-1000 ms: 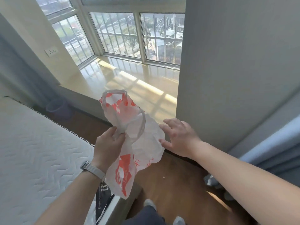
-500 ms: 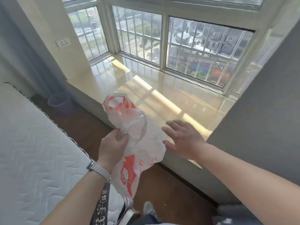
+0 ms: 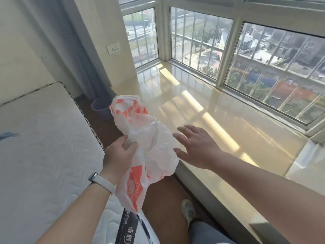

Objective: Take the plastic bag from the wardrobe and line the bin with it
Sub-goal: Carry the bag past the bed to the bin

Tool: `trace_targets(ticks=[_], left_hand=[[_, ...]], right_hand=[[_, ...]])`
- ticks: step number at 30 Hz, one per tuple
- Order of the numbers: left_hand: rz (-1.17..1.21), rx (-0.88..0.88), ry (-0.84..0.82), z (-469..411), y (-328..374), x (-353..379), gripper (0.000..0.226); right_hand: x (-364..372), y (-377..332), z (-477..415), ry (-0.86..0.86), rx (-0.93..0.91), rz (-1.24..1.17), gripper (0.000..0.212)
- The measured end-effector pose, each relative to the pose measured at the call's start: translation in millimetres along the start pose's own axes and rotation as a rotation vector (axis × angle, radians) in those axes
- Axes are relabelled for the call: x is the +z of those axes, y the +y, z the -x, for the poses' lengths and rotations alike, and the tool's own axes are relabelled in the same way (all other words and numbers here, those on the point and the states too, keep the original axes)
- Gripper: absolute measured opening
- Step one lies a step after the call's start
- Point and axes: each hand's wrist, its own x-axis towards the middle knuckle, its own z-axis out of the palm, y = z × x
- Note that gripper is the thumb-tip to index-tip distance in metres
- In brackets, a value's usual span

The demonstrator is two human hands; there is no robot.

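A crumpled white plastic bag (image 3: 149,147) with orange print hangs in front of me, its handles bunched in my left hand (image 3: 119,154). My right hand (image 3: 197,147) is spread open just to the right of the bag, fingers apart, with its thumb beside the bag. A small pale purple bin (image 3: 101,108) stands on the brown floor ahead, in the far corner between the bed and the window ledge, partly hidden behind the bag's top.
A white quilted mattress (image 3: 44,147) fills the left side. A glossy beige window ledge (image 3: 219,120) runs along the right below barred windows. A narrow strip of brown floor (image 3: 158,199) lies between them. Grey curtains (image 3: 84,50) hang beyond the bin.
The view has swung left and moved forward past the grey wardrobe side. The bin now appears closer. Both hands keep the same pose with the bag.
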Motion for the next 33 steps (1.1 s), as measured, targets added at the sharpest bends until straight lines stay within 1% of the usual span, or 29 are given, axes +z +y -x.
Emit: trace_targets(ticks=[4,6,9,13,15,20,26,28,33], left_hand=[[-0.059,-0.077,0.101,-33.2,-2.1,-4.1,0.028],[-0.079,-0.127,0.159,-47.5,-3.2,-6.8,0.026],[-0.121,-0.191,0.226,-69.7,-2.9,-9.7,0.025],[-0.134,-0.235,0.335,-93.8,5.2,-10.0,0.035],[-0.133,-0.271,0.363,-102.9,7.1,-12.1,0.036],[-0.13,-0.326,0.393,-130.0,-5.2,-20.9,0.03],[-0.126,-0.343,0.415,-173.5,-31.1,-29.4,0.033],[-0.107,-0.353,0.404,-194.7,-46.6,-34.1,0.031],[-0.046,-0.315,0.394,-260.7,-80.1,-53.8,0.024]], right_hand=[[12.1,11.3,-68.3,0.002,-0.14,-0.024,0.054],[14.6,14.9,-101.4,-0.015,-0.202,-0.041,0.056],[14.8,22.2,-148.9,0.011,-0.298,-0.048,0.051],[14.4,33.9,-202.1,0.04,-0.388,-0.072,0.047],[13.7,35.9,-222.3,0.039,-0.406,-0.084,0.047],[9.5,34.8,-264.7,0.073,-0.397,-0.175,0.048],[21.2,27.6,-315.4,0.054,-0.406,-0.151,0.046],[26.4,22.8,-334.9,0.044,-0.41,-0.134,0.045],[31.0,6.6,-400.4,0.023,-0.387,-0.074,0.042]])
